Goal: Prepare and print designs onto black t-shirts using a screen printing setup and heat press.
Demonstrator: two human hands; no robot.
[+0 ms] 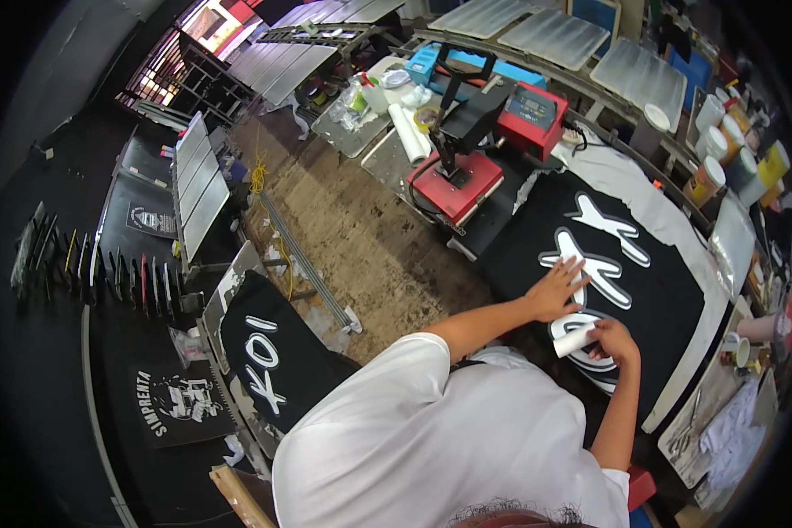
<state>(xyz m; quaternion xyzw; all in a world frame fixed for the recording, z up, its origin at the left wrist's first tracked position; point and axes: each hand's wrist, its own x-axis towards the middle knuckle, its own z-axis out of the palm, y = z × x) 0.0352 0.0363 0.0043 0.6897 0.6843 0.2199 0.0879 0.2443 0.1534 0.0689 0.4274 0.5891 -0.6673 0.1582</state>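
Observation:
A black shirt [669, 290] with large white lettering lies spread on the work table at the right. My left hand [554, 290] rests palm down on it with the fingers spread, touching the lettering. Close beside it, my right hand [616, 341] has its fingers closed around a small white roll [575, 341]. The roll lies over the lower part of the print, and I cannot tell whether it is paper or film.
A red heat press [456, 187] with a red control box [533, 110] stands beyond the shirt. White rolls [408, 134] lie to its left. Jars and bottles [711, 145] line the right side. Another printed black shirt [277, 352] lies at the left.

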